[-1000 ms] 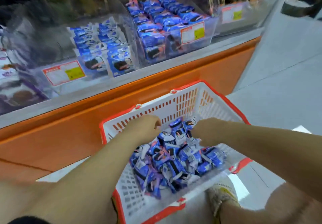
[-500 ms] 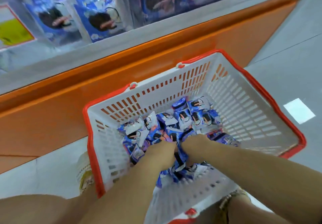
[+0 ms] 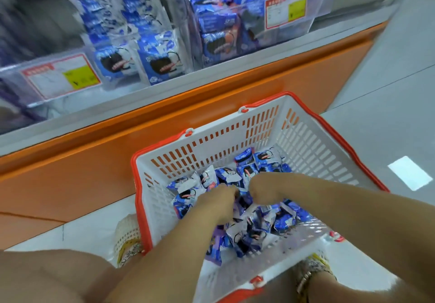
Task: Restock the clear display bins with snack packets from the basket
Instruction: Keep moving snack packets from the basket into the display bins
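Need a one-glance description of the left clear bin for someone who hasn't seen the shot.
Find the orange counter behind the white basket; clear bins stand on the grey ledge above it. The left bin is the one up and left of the basket. Unlike the right bin, heaped with dark blue packs, it holds two upright rows of packets, with its label at front left.
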